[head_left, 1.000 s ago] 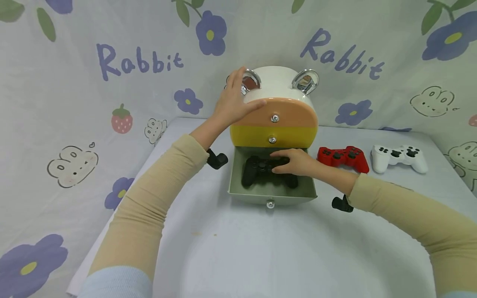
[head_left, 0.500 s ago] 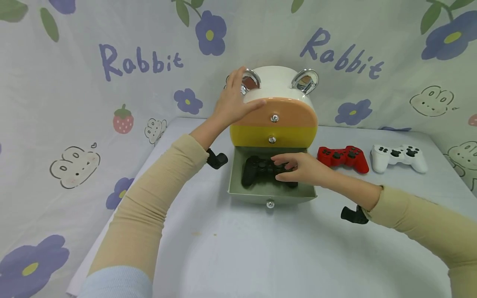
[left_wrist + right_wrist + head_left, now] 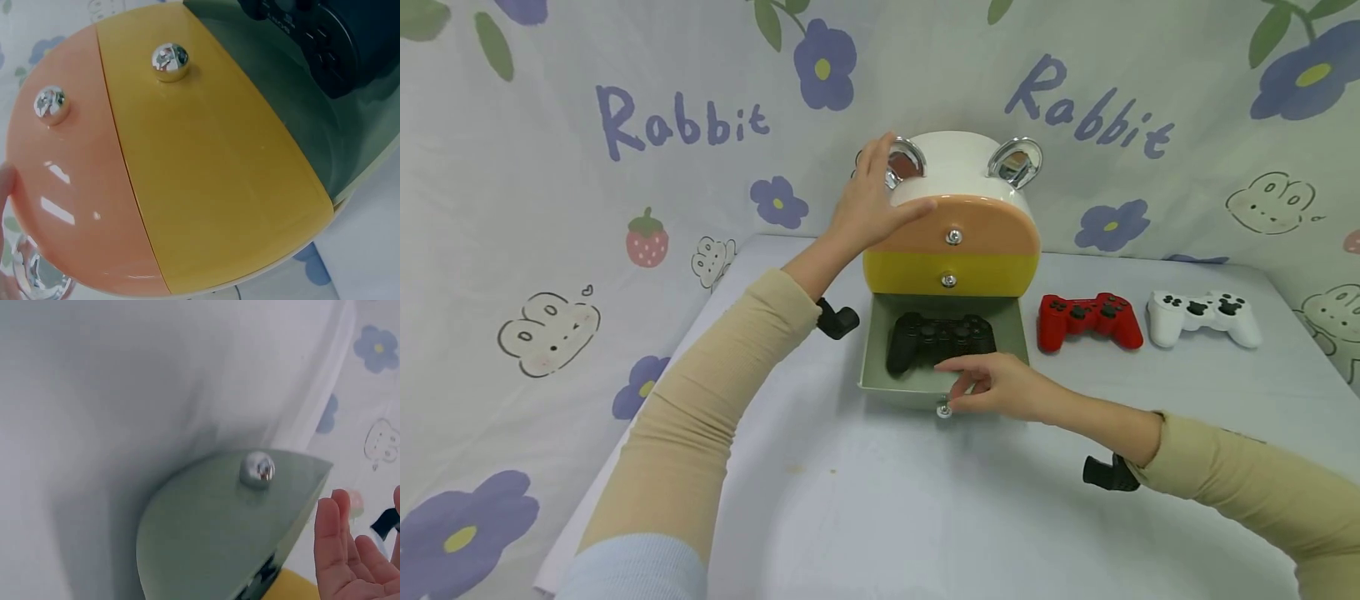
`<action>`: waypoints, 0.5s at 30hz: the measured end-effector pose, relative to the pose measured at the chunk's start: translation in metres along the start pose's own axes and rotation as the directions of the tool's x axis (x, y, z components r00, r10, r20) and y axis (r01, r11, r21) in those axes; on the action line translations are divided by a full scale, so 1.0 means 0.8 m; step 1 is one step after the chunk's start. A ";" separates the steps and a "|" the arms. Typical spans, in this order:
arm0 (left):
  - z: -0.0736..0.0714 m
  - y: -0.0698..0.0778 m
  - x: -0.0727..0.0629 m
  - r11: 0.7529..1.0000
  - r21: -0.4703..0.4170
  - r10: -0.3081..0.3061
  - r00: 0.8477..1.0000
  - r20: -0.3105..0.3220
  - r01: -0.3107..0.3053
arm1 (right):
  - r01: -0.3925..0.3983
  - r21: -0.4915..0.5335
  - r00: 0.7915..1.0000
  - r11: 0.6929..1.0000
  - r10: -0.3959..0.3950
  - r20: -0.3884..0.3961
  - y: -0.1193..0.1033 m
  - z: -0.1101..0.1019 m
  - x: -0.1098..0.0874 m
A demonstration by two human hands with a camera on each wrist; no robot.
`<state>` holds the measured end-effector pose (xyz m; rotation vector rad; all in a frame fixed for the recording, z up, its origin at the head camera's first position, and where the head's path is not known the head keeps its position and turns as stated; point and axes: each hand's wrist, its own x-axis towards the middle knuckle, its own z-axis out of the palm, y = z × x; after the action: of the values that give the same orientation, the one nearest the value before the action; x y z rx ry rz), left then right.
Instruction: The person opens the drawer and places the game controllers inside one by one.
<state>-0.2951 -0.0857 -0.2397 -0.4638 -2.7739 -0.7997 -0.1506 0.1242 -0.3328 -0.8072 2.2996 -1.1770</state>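
A small cabinet (image 3: 958, 167) with a white top, chrome ears, an orange drawer (image 3: 992, 221) and a yellow drawer (image 3: 992, 271) stands at the back. Its lowest, green drawer (image 3: 898, 398) is pulled out, and a black game controller (image 3: 942, 335) lies inside. My left hand (image 3: 868, 204) rests at the cabinet's upper left by the ear, fingers extended and thumb over the orange front. At the green drawer's front edge is my right hand (image 3: 1007, 387), its fingertips close to the chrome knob (image 3: 257, 470). In the right wrist view, its fingers (image 3: 330, 544) are straight and apart from that knob.
A red controller (image 3: 1090, 321) and a white controller (image 3: 1204, 317) lie on the white-covered table (image 3: 970, 517), right of the cabinet. Behind stands a patterned cloth (image 3: 685, 192) with flowers and rabbits.
My right hand has moved from over the black controller towards me, down to the green drawer's front edge. The controller stays in the drawer, and my left hand has not moved.
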 end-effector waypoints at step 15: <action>0.001 0.000 0.000 1.000 0.001 0.007 1.000 -0.003 -0.007 | -0.016 -0.023 0.999 1.000 0.015 -0.031 0.044 0.057 -0.003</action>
<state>-0.2953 -0.0855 -0.2407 -0.4718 -2.7685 -0.7973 -0.1319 0.1158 -0.3869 -0.7835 2.3440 -1.1657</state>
